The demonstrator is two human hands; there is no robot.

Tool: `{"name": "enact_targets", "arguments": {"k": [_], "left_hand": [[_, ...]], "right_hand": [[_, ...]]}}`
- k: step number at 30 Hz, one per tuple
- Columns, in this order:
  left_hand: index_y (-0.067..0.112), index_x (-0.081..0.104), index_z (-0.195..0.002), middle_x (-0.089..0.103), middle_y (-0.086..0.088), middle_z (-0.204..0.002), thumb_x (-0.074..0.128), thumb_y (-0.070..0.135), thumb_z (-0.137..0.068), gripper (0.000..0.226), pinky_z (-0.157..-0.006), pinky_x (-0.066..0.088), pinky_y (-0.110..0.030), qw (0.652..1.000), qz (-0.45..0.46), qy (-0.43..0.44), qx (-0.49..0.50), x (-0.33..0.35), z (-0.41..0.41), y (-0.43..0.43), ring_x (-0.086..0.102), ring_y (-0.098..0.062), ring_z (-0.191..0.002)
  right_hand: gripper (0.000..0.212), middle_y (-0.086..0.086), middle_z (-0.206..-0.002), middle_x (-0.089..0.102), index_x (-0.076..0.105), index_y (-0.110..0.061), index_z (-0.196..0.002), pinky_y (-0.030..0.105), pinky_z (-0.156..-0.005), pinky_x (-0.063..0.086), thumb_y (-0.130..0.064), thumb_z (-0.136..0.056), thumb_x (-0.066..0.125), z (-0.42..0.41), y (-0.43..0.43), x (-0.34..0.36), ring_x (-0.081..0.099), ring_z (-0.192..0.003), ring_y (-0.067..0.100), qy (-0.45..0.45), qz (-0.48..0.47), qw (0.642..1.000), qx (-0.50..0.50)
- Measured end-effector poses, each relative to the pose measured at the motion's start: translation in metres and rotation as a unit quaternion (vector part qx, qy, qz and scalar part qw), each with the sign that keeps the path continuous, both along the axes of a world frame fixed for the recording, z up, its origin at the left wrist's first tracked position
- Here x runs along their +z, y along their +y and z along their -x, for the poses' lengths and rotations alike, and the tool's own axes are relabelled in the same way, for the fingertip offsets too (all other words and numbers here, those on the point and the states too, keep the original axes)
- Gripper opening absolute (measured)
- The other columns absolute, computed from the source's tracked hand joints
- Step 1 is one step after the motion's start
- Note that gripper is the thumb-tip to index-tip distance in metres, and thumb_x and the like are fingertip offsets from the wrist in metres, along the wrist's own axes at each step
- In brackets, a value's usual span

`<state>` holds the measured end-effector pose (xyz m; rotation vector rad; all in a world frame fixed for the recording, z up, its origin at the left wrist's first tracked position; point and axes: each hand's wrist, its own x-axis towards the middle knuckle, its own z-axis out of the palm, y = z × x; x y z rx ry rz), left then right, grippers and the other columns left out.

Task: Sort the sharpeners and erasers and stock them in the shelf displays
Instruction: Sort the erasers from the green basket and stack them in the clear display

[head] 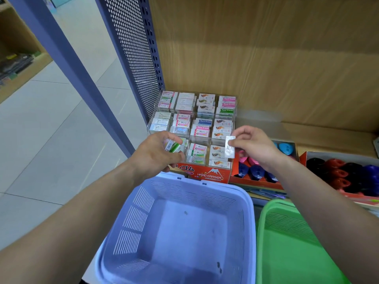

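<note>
Head view. The left hand (158, 154) was curled round a green-labelled eraser (174, 146) at the front left corner of the clear eraser display (207, 175). The right hand (253, 147) pinched a white wrapped eraser (229, 149) between thumb and forefinger, upright, above the display's front right compartments. Most compartments appeared already stacked with packets sorted by design.

Likely faults: a packet set into a compartment of another design, since several labels look alike; a packet pushed onto a full stack and sliding off; or the white eraser, held close to the display's right edge, slipping from the light pinch into the tray of blue sharpeners (256, 172) just beside it.

Surroundings: a blue basket (135, 222) stood directly below both forearms, with a green basket (287, 226) to its right; a dropped packet would probably land there. A second tray of dark and red sharpeners (338, 171) lay further right. The perforated side panel (135, 48) closed the display's left side, limiting the left hand's approach.
</note>
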<state>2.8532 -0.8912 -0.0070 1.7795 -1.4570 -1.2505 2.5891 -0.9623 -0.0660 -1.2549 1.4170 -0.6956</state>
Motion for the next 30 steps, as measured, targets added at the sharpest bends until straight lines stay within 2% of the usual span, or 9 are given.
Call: {"name": "enact_targets", "arguments": {"k": [2,7,15,19,21,24,26,28,30], "left_hand": [[0.021,0.059,-0.114,0.067,-0.002,-0.094,0.075,0.015,-0.089,0.031,-0.052,0.05,-0.022,1.0,-0.01,0.005,0.002,-0.002,0.001,-0.001,0.06,-0.007,-0.058],[0.021,0.059,-0.117,0.068,-0.005,-0.083,0.074,0.016,-0.091,0.03,-0.054,0.05,-0.019,1.0,-0.018,0.006,-0.001,-0.005,0.003,-0.003,0.062,-0.01,-0.061],[0.022,0.061,-0.111,0.067,-0.003,-0.085,0.075,0.016,-0.09,0.027,-0.053,0.05,-0.019,1.0,-0.013,0.012,-0.003,-0.009,0.003,-0.006,0.062,-0.011,-0.06],[0.021,0.061,-0.113,0.069,-0.004,-0.092,0.075,0.015,-0.09,0.027,-0.053,0.052,-0.02,1.0,-0.012,0.017,-0.001,-0.008,0.002,-0.005,0.062,-0.009,-0.06],[0.021,0.06,-0.114,0.068,-0.005,-0.099,0.074,0.015,-0.091,0.028,-0.053,0.052,-0.02,1.0,-0.012,0.023,-0.002,-0.006,0.001,-0.005,0.062,-0.009,-0.059],[0.021,0.06,-0.114,0.059,-0.011,-0.126,0.074,0.013,-0.09,0.029,-0.053,0.051,-0.019,1.0,-0.014,0.022,0.002,-0.006,0.0,-0.005,0.063,-0.006,-0.055],[0.022,0.06,-0.116,0.05,-0.013,-0.14,0.075,0.013,-0.09,0.031,-0.054,0.052,-0.019,1.0,-0.016,0.022,0.005,-0.005,0.0,-0.004,0.065,-0.006,-0.056],[0.022,0.06,-0.117,0.053,-0.01,-0.136,0.075,0.015,-0.09,0.032,-0.056,0.053,-0.021,1.0,-0.017,0.023,0.004,-0.005,0.0,-0.003,0.067,-0.008,-0.06],[0.023,0.06,-0.116,0.055,-0.007,-0.132,0.075,0.017,-0.09,0.031,-0.056,0.053,-0.021,1.0,-0.018,0.022,0.001,-0.006,0.0,-0.002,0.068,-0.01,-0.064]], "right_hand": [[0.021,0.007,-0.08,0.073,0.062,-0.007,-0.107,0.037,-0.061,0.053,-0.009,-0.089,0.074,0.001,-0.003,-0.005,0.065,-0.059,0.013,0.035,0.019,0.999,-0.012],[0.018,0.004,-0.078,0.076,0.066,-0.017,-0.104,0.043,-0.077,0.063,-0.006,-0.091,0.069,-0.004,-0.007,-0.02,0.076,-0.075,0.018,0.088,0.043,0.995,-0.013],[0.014,0.004,-0.075,0.072,0.069,-0.01,-0.103,0.037,-0.061,0.062,-0.014,-0.091,0.073,-0.025,-0.006,-0.039,0.069,-0.054,0.011,0.163,0.088,0.982,-0.047],[0.026,0.004,-0.086,0.074,0.067,-0.008,-0.115,0.023,-0.047,0.052,-0.021,-0.093,0.071,-0.03,-0.007,-0.045,0.067,-0.049,0.008,0.187,0.097,0.976,-0.047],[0.033,0.004,-0.094,0.076,0.065,-0.007,-0.122,0.026,-0.053,0.057,-0.024,-0.094,0.07,-0.028,-0.005,-0.045,0.069,-0.054,0.01,0.187,0.112,0.974,-0.057],[0.032,0.0,-0.102,0.075,0.067,-0.012,-0.123,0.038,-0.075,0.062,-0.024,-0.094,0.068,-0.021,-0.002,-0.044,0.071,-0.075,0.015,0.22,0.178,0.956,-0.072],[0.03,-0.003,-0.107,0.074,0.068,-0.015,-0.124,0.034,-0.08,0.059,-0.02,-0.094,0.066,-0.017,0.001,-0.043,0.068,-0.086,0.013,0.241,0.199,0.948,-0.052],[0.033,-0.002,-0.116,0.073,0.066,-0.019,-0.129,0.033,-0.086,0.057,-0.019,-0.096,0.062,-0.017,0.004,-0.042,0.068,-0.093,0.013,0.253,0.19,0.949,0.008],[0.039,-0.001,-0.121,0.072,0.061,-0.024,-0.137,0.034,-0.086,0.056,-0.023,-0.098,0.057,-0.018,0.006,-0.042,0.067,-0.098,0.017,0.314,0.181,0.929,0.075]]}}
